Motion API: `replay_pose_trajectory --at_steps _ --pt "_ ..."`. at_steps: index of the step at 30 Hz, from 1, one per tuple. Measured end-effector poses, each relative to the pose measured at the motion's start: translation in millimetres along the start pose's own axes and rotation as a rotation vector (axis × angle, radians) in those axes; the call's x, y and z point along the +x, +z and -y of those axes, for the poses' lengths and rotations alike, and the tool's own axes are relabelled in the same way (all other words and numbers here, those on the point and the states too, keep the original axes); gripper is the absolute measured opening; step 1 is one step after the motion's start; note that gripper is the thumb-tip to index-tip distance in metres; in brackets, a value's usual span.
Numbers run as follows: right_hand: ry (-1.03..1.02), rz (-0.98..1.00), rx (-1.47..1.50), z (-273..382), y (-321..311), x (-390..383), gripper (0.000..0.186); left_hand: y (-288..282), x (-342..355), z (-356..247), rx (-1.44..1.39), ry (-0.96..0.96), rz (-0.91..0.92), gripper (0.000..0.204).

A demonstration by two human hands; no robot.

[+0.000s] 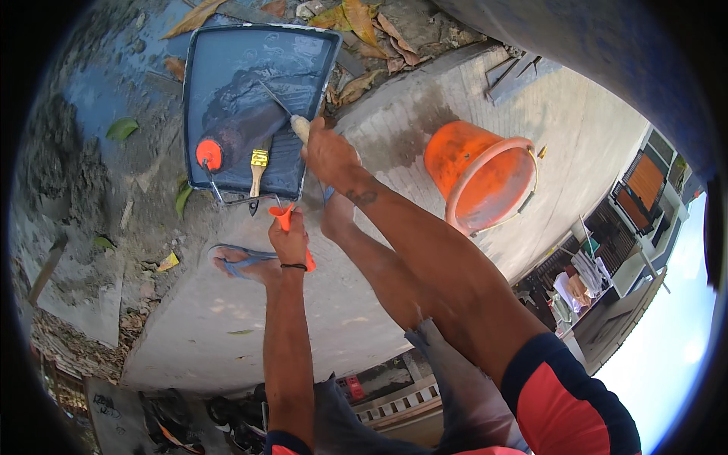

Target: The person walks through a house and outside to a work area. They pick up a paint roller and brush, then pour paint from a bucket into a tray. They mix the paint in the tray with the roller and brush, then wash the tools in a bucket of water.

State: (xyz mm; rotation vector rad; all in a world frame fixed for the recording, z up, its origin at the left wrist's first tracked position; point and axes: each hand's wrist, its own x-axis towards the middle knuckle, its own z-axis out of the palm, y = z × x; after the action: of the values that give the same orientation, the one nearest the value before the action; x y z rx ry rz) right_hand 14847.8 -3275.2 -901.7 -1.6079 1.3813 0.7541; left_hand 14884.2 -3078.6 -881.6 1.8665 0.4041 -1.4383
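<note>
My left hand [289,241] is closed around the orange handle of a paint roller [208,155]. The roller's paint-covered sleeve rests in a dark paint tray [318,45] coated with blue-grey paint. In my right hand [334,155] is a tool with a pale handle and thin metal shaft [277,99]. Its far end reaches down to the paint, and I cannot tell its exact kind. A paintbrush [258,167] with a yellow ferrule lies at the tray's near side, its handle over the rim.
An orange bucket [478,178] stands on the concrete to the right. Dry leaves [360,23] and scraps lie beyond the tray. My sandalled feet [246,262] are close to the tray. A large dark curved surface [591,53] fills the upper right.
</note>
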Motion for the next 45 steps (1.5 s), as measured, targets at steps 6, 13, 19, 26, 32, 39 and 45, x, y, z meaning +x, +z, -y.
replay_pose_trajectory --at_steps 6,13,19,26,32,39,45 --pt "-0.015 -0.146 0.201 -6.6 -10.3 -46.4 0.037 -2.7 -3.9 -19.2 -0.081 -0.071 0.017 0.01" --pt "-0.169 -0.202 0.046 17.2 -14.6 -67.2 0.037 17.4 -0.4 -41.2 -0.089 -0.114 -0.002 0.011" --pt "-0.183 -0.166 0.125 37.3 -39.2 -54.7 0.033 21.7 5.6 -45.4 -0.132 -0.06 0.009 0.011" --pt "-0.371 -0.069 0.057 91.1 -78.6 -57.9 0.034 17.7 9.4 -43.4 -0.12 -0.018 0.012 0.011" --pt "-0.245 0.001 0.025 61.4 -60.3 -49.8 0.037 13.2 9.9 -36.5 -0.097 -0.042 -0.009 0.011" --pt "-0.096 -0.002 -0.057 25.1 -24.7 -23.2 0.036 15.6 0.8 -24.1 -0.136 -0.068 -0.025 0.014" --pt "-0.068 -0.054 -0.033 0.9 -3.8 -6.3 0.036 12.4 -5.8 -20.0 -0.061 -0.057 -0.016 0.013"
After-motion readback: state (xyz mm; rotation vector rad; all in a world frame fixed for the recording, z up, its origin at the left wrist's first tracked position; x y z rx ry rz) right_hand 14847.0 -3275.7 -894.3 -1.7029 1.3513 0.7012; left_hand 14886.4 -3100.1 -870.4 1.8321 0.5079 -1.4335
